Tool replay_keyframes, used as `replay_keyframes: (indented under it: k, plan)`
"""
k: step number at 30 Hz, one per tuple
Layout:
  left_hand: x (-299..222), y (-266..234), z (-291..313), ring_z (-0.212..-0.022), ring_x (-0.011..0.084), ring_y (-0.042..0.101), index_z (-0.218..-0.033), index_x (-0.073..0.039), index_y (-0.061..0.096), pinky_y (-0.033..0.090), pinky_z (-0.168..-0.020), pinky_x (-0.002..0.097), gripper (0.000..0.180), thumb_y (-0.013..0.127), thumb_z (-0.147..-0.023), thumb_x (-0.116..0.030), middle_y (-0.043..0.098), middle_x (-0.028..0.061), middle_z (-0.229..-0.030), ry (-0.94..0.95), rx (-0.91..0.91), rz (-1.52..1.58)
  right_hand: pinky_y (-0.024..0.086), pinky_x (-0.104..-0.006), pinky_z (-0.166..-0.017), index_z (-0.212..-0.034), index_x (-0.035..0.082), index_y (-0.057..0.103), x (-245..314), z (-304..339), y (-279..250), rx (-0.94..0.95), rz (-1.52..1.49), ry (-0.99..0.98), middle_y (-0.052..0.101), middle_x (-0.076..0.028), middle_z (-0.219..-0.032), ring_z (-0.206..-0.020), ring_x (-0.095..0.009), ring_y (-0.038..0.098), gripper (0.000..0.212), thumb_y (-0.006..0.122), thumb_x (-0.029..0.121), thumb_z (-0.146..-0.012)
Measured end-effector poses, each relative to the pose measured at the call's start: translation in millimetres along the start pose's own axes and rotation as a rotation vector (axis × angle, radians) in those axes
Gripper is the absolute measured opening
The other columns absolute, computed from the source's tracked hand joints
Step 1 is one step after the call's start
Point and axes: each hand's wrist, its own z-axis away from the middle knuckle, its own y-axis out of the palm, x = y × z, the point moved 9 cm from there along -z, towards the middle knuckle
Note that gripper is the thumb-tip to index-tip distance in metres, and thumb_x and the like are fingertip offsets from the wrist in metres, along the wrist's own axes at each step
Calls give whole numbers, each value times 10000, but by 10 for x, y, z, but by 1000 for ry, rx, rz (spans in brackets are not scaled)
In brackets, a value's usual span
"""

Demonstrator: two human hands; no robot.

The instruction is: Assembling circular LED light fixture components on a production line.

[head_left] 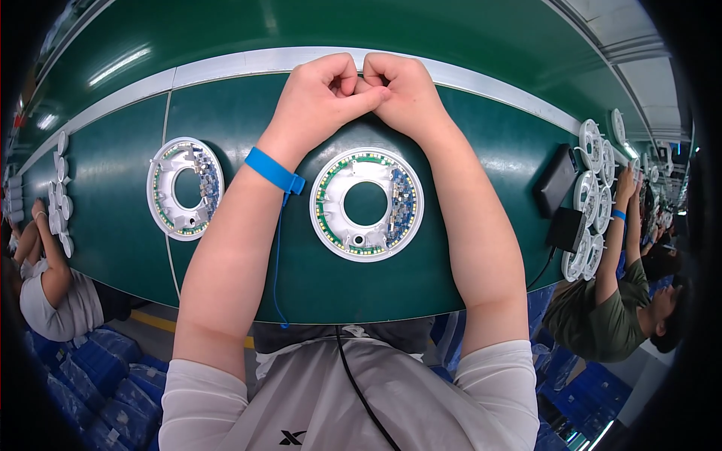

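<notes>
My left hand [325, 90] and my right hand [398, 89] meet at the far rail of the green bench, both with fingers curled in. My left thumb lies across onto my right hand. No object shows in either hand, though the curled fingertips are partly hidden. A blue wrist strap [274, 171] with a thin cord circles my left wrist. Between my forearms lies a white ring-shaped housing [338, 209], with a ring of small LEDs and a crowded circuit board on its right side. Another such ring housing [167, 199] lies left of my left forearm, which nearly covers its right edge.
A black box [555, 179] and a black power adapter [567, 228] with a cable stand on the right of the bench. Beside them are stacked white rings [589, 192]. More white parts [59, 197] line the far left. Co-workers sit at both sides; blue plastic-wrapped bins [113, 376] fill the lower left.
</notes>
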Motion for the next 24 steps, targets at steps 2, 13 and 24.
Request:
replay_keyframes:
  k: [2,13,24]
  plan:
    - [5,-1,2,-589,97,395,-656,-65,429,371,-523,267,489,885,-748,-217,438,-11,-611,0,-2,9,398,-361,-516,-638,47,468,-2,4,5,5,4,6,516,-101,-562,-531,-225,481,268,716,86,-732]
    - [6,-10,9,-560,86,409,-669,-49,484,380,-517,267,343,785,-780,-169,465,-1,-580,-41,-3,16,405,-355,-531,-652,38,494,-29,8,16,8,-12,47,536,-92,-581,-556,-213,506,182,665,25,-713]
    - [-25,4,24,-587,77,418,-687,-43,495,381,-533,254,329,793,-748,-169,480,-9,-608,-46,21,10,389,-348,-515,-643,40,477,-14,5,19,10,-45,14,511,-79,-562,-539,-186,469,224,693,37,-702]
